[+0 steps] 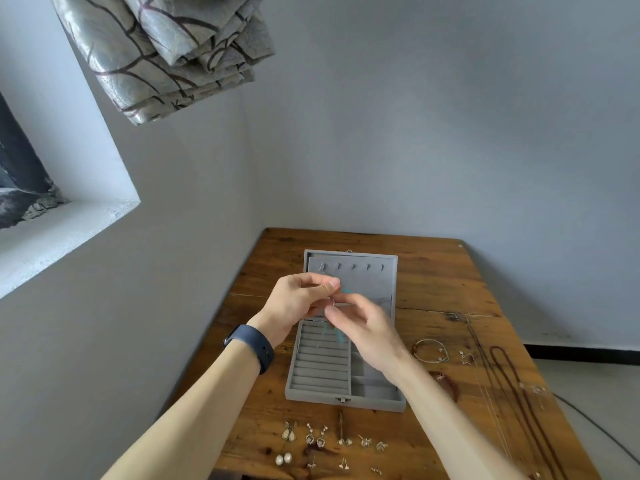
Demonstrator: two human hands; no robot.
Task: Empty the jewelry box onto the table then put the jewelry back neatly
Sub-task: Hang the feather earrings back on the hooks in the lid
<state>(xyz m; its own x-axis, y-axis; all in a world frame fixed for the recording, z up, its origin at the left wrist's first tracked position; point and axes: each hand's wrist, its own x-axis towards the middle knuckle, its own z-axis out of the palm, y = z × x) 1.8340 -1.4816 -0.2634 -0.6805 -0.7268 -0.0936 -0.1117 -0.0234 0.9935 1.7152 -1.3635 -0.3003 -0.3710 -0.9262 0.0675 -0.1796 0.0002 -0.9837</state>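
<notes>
Bare forearms; a dark navy band (254, 348) circles the left wrist.

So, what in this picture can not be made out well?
All in the head view:
- The small piece pinched between the left hand and right hand is tiny and motion-blurred; its kind is unclear.
- The right compartments of the jewelry box are partly hidden by the right wrist.
- The long necklace runs off the bottom edge.
- The stud earrings at the near edge are too small to tell apart.
</notes>
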